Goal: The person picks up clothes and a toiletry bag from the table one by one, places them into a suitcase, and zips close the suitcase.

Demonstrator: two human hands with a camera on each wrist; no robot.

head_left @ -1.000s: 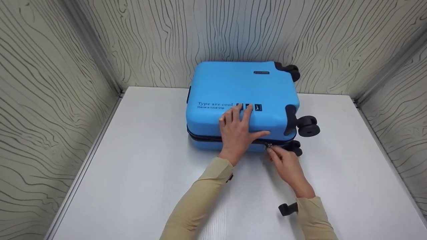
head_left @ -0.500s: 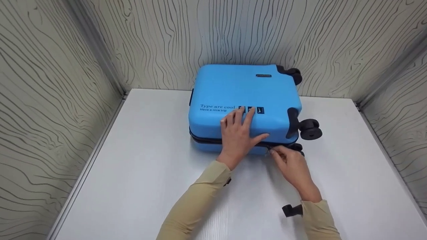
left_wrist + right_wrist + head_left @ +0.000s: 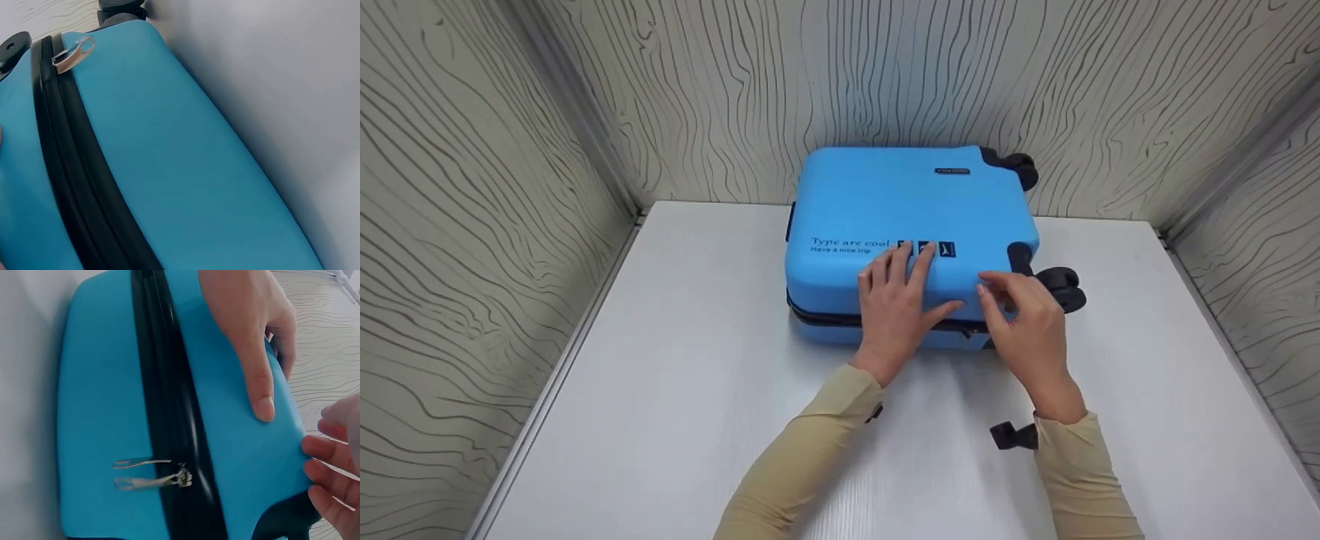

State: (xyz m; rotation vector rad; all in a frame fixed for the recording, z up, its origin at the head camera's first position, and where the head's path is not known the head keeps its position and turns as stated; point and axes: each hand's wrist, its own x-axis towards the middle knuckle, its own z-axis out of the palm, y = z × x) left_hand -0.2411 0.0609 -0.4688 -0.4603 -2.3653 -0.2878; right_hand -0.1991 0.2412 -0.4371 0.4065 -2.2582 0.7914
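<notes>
A light blue hard-shell suitcase (image 3: 915, 202) lies flat, its black zipper band (image 3: 832, 319) facing the person. My left hand (image 3: 891, 300) rests on its front edge, fingers spread over the top shell and thumb stretched sideways. Near the suitcase's right front corner is my right hand (image 3: 1027, 315), its fingers loosely bent and holding nothing. In the right wrist view those fingertips (image 3: 315, 444) touch or nearly touch the shell's edge. Two metal zipper pulls (image 3: 143, 482) hang together on the band, below the right hand. In the left wrist view a zipper pull (image 3: 79, 55) shows at the band's far end.
Black wheels (image 3: 1061, 289) stick out from the suitcase's right side. The suitcase lies on a white table (image 3: 697, 375) close to a wood-grain patterned back wall (image 3: 720, 97). Similar panels stand at left and right. A black wrist mount (image 3: 1012, 435) juts from the right sleeve.
My right hand has let go of the zipper pull and risen to the upper shell's right front corner. My left hand keeps its place on the suitcase. The view has shifted slightly.
</notes>
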